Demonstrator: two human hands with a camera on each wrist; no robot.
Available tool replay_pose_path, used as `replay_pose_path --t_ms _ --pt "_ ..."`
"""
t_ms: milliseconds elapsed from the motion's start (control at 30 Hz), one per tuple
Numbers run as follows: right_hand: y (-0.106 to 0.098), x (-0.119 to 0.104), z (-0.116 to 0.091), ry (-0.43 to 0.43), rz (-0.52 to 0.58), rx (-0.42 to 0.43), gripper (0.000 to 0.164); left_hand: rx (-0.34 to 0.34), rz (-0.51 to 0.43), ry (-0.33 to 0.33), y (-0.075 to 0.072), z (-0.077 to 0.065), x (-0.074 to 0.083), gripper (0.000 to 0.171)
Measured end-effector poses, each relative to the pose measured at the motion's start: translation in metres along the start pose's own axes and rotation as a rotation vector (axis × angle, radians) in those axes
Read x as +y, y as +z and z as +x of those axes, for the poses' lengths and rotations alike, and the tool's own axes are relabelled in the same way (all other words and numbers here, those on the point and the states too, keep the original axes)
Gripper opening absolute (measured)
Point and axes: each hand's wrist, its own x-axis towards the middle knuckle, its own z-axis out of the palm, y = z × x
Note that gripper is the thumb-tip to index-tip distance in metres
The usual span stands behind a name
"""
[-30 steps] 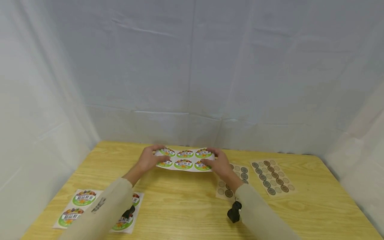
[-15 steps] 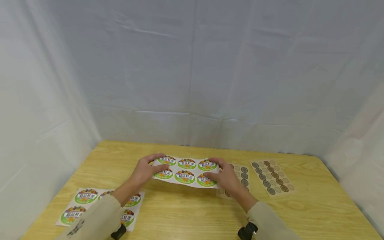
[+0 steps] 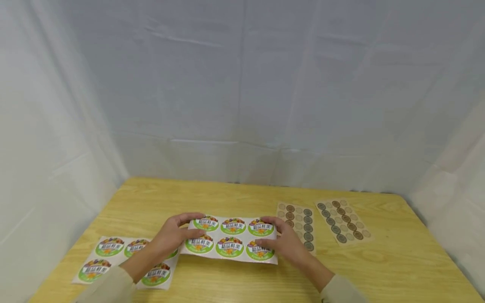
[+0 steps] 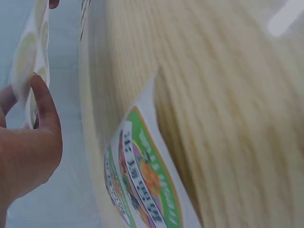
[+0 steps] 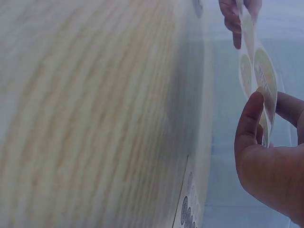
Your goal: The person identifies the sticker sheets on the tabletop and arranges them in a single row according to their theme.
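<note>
A white sticker sheet (image 3: 233, 237) with two rows of round fruit labels is held up above the table between both hands. My left hand (image 3: 171, 234) pinches its left end, thumb on the printed face and fingers at the far edge. At the opposite end my right hand (image 3: 291, 244) grips it the same way. In the left wrist view the sheet (image 4: 35, 52) appears nearly edge-on between thumb and fingers. The right wrist view shows the sheet (image 5: 256, 71) slightly bowed, pinched by the right thumb.
A matching fruit-label sheet (image 3: 125, 259) lies at the table's front left, partly under the left forearm. To the right lie two sheets of small round brown and grey stickers, one nearer (image 3: 299, 223) and one farther right (image 3: 344, 221). White curtains (image 3: 242, 105) surround the wooden table (image 3: 398, 261).
Both hands have drawn the held sticker sheet from the table's back toward the front, and its printed face shows more fully. The sheets on the table stay where they were.
</note>
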Motion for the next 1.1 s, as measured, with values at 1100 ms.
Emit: replay_pose_path --t_ms 1100 --pt "0.016 0.020 -0.019 0.048 -0.164 -0.200 0.055 -0.108 0.239 -0.039 -0.006 -0.025 -0.025 0.056"
